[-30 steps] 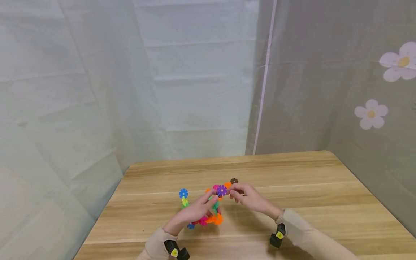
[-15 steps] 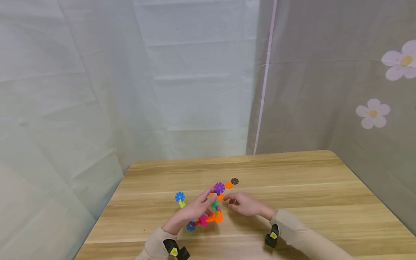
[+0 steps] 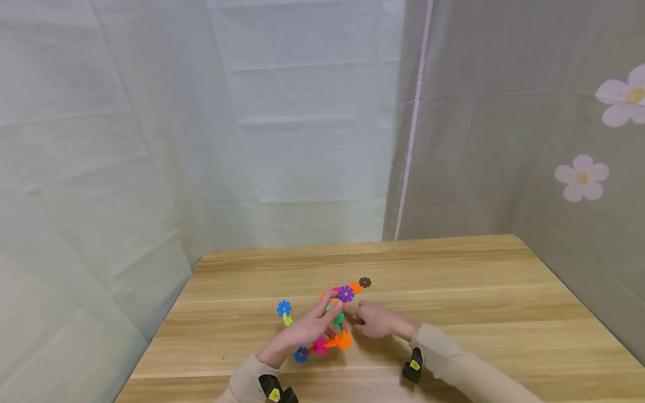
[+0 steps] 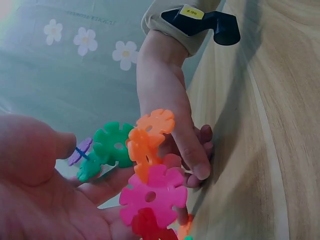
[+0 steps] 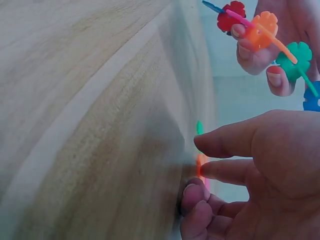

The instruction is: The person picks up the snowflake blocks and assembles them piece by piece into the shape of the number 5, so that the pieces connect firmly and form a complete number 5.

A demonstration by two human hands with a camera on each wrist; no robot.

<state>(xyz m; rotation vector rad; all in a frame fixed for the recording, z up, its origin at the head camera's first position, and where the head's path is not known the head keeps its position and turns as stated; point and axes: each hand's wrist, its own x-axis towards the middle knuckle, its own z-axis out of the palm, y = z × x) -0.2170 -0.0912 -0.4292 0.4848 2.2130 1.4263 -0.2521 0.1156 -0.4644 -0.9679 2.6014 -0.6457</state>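
My left hand (image 3: pixel 307 324) holds a chain of interlocked plastic snowflake discs, thumb by its green disc (image 4: pixel 114 144) and fingers behind. Along the chain are orange (image 3: pixel 344 340), pink (image 3: pixel 320 345) and dark blue (image 3: pixel 300 355) discs; a purple disc (image 3: pixel 346 294) shows at the thumb end. My right hand (image 3: pixel 378 320) is low over the table just right of the chain. Its index finger and thumb are extended and apart, the other fingers curled. In the right wrist view a loose orange disc (image 5: pixel 199 164) and a green one (image 5: pixel 199 127) lie at those fingertips.
A brown disc (image 3: pixel 365 282) and an orange disc (image 3: pixel 356 288) lie beyond the hands on the wooden table (image 3: pixel 478 291). Left of the left hand are a blue disc (image 3: pixel 284 308) and a yellow-green one (image 3: pixel 288 319). Pale curtains (image 3: pixel 302 140) hang behind the table.
The right hand has drawn back from the discs near the orange and brown ones and moved down and slightly left, its index finger now extended. The left hand keeps the chain, shifting slightly.
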